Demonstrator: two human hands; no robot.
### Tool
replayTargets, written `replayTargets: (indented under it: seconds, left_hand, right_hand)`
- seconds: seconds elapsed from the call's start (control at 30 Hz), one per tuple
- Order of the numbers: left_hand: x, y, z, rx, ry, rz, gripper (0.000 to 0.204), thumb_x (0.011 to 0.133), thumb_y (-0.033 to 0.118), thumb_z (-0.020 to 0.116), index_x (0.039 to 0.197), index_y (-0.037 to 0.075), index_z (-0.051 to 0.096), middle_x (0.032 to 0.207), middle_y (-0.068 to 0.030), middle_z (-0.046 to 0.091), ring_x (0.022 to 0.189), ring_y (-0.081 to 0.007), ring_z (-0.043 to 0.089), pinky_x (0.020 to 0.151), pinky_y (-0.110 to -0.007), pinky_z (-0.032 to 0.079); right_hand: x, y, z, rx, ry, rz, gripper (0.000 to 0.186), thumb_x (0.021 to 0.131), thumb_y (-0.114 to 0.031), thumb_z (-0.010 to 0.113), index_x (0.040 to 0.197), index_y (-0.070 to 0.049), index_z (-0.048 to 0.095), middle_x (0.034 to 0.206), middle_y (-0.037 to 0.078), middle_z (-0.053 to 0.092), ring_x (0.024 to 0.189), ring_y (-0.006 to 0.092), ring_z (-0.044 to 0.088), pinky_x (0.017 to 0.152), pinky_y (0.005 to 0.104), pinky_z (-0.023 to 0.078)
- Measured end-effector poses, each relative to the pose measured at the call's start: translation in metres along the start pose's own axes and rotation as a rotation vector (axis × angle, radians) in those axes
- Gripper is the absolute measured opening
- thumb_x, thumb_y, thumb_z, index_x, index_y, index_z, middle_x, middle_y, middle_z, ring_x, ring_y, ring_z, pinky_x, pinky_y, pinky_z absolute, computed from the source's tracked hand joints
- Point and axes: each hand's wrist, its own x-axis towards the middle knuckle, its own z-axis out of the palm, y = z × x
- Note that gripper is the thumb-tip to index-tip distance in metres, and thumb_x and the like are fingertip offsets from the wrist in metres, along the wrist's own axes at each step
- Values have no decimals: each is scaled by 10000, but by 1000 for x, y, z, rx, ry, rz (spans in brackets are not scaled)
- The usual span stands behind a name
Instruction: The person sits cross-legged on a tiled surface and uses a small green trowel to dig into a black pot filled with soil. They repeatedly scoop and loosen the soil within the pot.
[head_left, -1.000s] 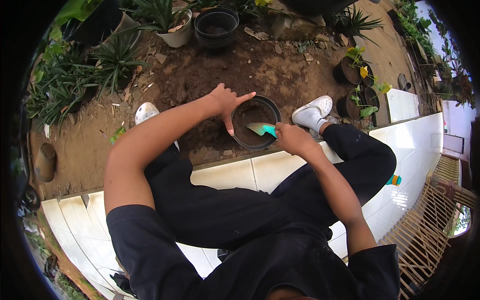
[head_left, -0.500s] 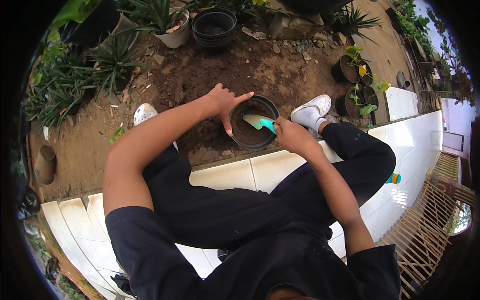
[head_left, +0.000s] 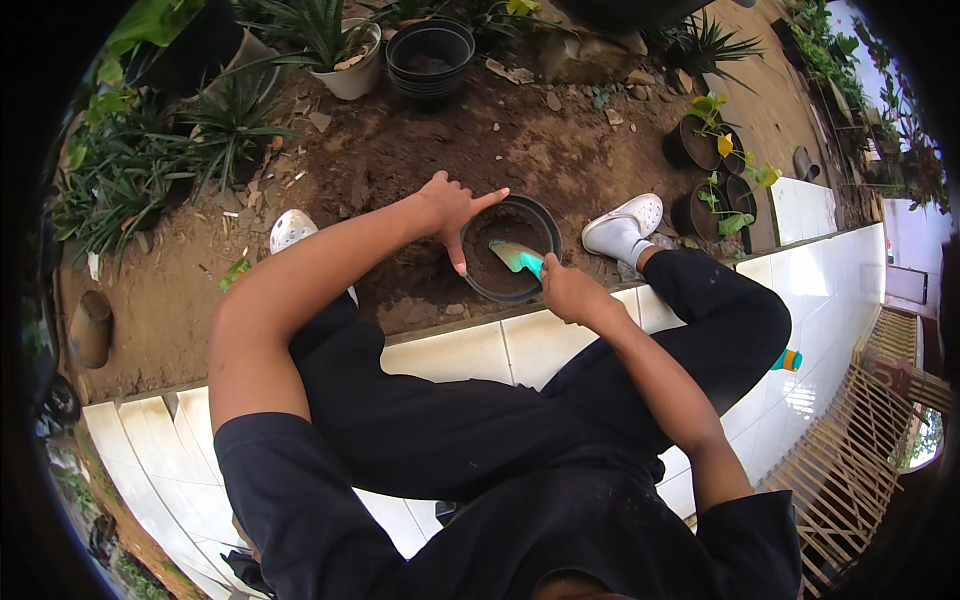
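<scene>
A round black plant pot (head_left: 556, 226) stands on the ground between my feet, with brown soil (head_left: 492, 232) inside. My left hand (head_left: 452, 210) braces its left side, forefinger and thumb stretched wide apart along the rim, the other fingers partly bent. In my right hand (head_left: 577, 290) is the handle of a turquoise hand trowel (head_left: 519, 258), the fingers wrapped round it. The trowel's blade, smeared with dirt, lies over the soil within the pot. Part of the handle is hidden by my right hand.
Stacked black pots (head_left: 430, 62) and a white pot (head_left: 352, 75) with a spiky plant stand at the back. Black pots with yellow-leaved plants (head_left: 697, 150) are at the right. A white tiled ledge (head_left: 450, 355) runs under my legs. Spiky plants (head_left: 225, 130) grow at the left.
My right hand and the trowel have shifted slightly left and toward me, the blade still in the pot. The left hand has stayed at the rim.
</scene>
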Motion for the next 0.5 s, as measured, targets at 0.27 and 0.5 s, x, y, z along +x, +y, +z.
replayTargets:
  seconds: [0.27, 0.5]
  left_hand:
    - [-2, 0, 3, -2, -18, -15, 1586, 460, 756, 884, 1650, 235, -26, 1258, -151, 672, 1207, -325, 618, 985, -463, 406]
    - [-5, 1, 3, 3, -36, -30, 1582, 456, 774, 874, 1651, 242, -15, 1262, -146, 670, 1215, -318, 613, 986, -457, 397]
  right_hand:
    - [-5, -9, -16, 4, -5, 41, 294, 1067, -227, 375, 1208, -2, 500, 839, 243, 704, 708, 382, 715, 714, 534, 541]
    - [-26, -16, -31, -248, 137, -95, 281, 1031, -258, 498, 1092, -16, 626, 912, 215, 738, 892, 424, 720, 819, 534, 544]
